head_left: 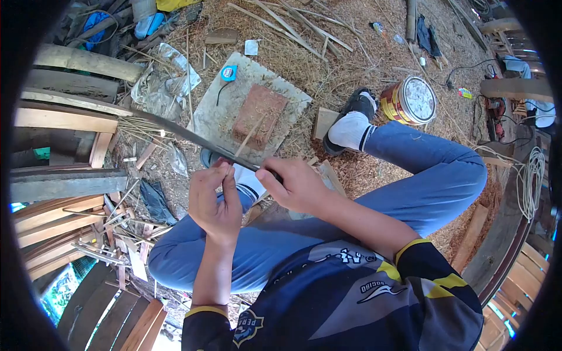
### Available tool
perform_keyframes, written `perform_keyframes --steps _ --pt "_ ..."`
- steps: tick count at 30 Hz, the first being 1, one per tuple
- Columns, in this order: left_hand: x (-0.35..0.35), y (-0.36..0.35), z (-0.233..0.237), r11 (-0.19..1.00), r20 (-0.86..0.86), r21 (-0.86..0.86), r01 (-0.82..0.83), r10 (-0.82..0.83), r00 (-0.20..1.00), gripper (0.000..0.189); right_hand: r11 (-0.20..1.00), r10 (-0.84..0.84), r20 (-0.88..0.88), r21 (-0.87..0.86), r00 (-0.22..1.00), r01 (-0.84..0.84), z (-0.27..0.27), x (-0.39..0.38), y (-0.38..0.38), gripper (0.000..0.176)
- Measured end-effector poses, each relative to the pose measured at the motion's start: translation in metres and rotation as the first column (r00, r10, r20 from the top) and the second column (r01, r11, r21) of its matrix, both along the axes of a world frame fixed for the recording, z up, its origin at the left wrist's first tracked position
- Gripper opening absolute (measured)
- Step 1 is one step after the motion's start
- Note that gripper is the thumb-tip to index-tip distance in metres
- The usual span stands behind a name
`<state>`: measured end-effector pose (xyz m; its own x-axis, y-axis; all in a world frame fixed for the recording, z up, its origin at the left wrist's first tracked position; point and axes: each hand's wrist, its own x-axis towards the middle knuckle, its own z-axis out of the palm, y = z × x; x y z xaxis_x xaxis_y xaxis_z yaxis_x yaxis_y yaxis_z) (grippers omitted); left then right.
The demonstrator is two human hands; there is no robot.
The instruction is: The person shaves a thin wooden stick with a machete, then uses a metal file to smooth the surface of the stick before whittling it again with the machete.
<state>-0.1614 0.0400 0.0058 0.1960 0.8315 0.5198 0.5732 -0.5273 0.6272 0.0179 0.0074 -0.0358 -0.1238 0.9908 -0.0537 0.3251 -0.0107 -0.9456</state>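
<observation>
My right hand (294, 182) is closed round the near end of a machete (193, 136), whose long dark blade points to the upper left. My left hand (215, 198) is closed in a pinch just below the blade. A thin pale stick (250, 134) runs down from above a reddish brick (260, 111) to the blade near those fingertips; its lower end is hidden. The brick rests on a pale square slab (205, 104) between my legs. On the slab's far side lies a blue tape measure (229, 73).
A paint bucket (408, 99) stands beside my shod foot (353, 120). Thin split sticks (143, 127) and a plastic bag (161, 90) lie to the left. Wood strips (293, 29) lie ahead on shavings. Coiled cord (531, 181) hangs at the right.
</observation>
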Motion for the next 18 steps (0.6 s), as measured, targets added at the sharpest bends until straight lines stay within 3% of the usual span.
perform_keyframes --steps 4,11,15,18 --pt "-0.006 0.002 -0.003 0.999 -0.016 0.007 -0.038 0.038 0.999 0.014 0.996 0.005 0.025 -0.086 1.000 -0.002 -0.009 0.002 0.010 0.035" --pt "-0.004 0.003 -0.003 0.999 -0.025 0.035 -0.040 0.041 0.999 0.013 0.999 0.001 0.087 -0.035 0.996 0.002 -0.004 0.003 0.003 0.048" --pt "0.001 0.002 0.004 0.999 -0.046 0.001 -0.046 0.046 0.998 0.016 0.987 0.027 0.125 -0.162 0.992 -0.007 -0.013 0.011 0.010 0.045" --pt "0.002 -0.002 0.002 0.999 -0.030 -0.013 -0.045 0.045 0.999 0.016 1.000 -0.004 0.040 0.012 0.999 0.004 -0.001 0.006 0.001 0.041"
